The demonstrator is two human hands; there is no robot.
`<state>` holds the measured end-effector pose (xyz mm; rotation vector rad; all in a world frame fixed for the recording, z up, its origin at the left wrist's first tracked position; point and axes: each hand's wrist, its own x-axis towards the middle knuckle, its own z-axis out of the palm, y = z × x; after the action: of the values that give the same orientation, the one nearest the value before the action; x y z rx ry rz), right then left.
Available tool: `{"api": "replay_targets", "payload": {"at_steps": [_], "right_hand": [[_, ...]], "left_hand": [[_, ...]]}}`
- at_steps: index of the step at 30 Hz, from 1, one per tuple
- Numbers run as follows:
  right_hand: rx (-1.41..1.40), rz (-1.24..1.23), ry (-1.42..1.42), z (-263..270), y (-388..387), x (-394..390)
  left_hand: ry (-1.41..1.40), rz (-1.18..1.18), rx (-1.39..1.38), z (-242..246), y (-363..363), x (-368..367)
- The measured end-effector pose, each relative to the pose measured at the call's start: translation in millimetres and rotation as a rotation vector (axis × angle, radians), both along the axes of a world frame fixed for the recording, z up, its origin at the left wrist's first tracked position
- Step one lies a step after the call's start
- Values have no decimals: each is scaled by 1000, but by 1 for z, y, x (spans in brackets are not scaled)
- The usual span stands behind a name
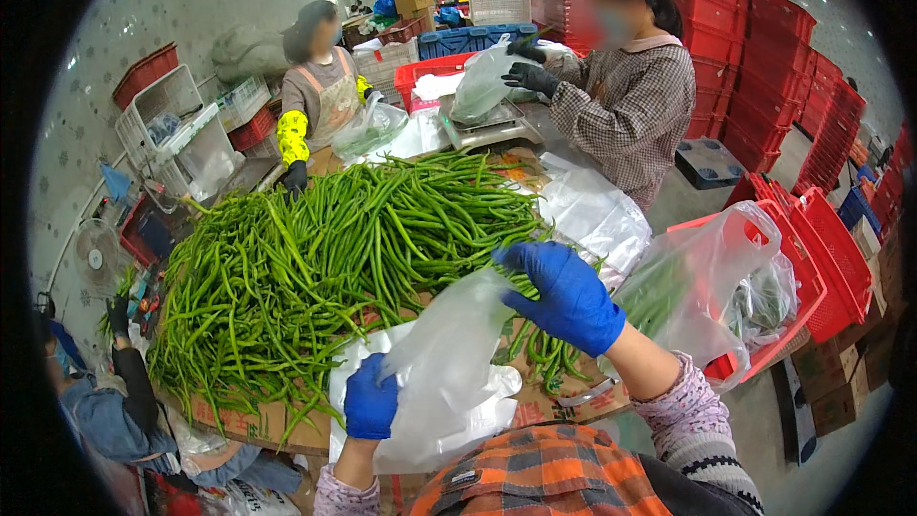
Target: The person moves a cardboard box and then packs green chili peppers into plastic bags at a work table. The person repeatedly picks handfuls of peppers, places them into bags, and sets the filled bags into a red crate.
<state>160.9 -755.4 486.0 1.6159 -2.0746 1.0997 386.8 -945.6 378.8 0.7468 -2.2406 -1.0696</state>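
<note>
My left hand [371, 398], in a blue glove, grips the side of a translucent plastic bag [448, 365] in front of my body. My right hand [566, 294], gloved in blue too, is at the bag's upper right corner with fingers curved. Blur hides whether those fingers pinch the film. The bag looks limp, with nothing visible inside. Beneath it lies a stack of flat white plastic bags [487, 401]. Beyond my hands spreads a large heap of long green chili peppers [344, 244], with a few more peppers [548, 358] below my right hand.
Flattened cardboard [573, 401] covers the table. On my right, a filled plastic bag [688, 294] leans over a red crate [802, 301]. Across stand a co-worker [630, 100] holding a bag over a scale [494, 129] and another co-worker [322, 86]. A further person [122, 401] is at left.
</note>
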Motion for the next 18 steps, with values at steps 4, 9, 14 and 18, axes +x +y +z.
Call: {"api": "replay_targets", "payload": {"at_steps": [4, 9, 14, 18], "right_hand": [[84, 408, 54, -13, -6, 42], [575, 347, 450, -109, -54, 58], [452, 480, 335, -151, -71, 26], [178, 655, -61, -136, -64, 28]], "left_hand": [[74, 120, 203, -4, -23, 0], [-81, 365, -60, 8, -61, 12], [-324, 569, -299, -2, -119, 48], [-296, 312, -131, -18, -132, 44]]}}
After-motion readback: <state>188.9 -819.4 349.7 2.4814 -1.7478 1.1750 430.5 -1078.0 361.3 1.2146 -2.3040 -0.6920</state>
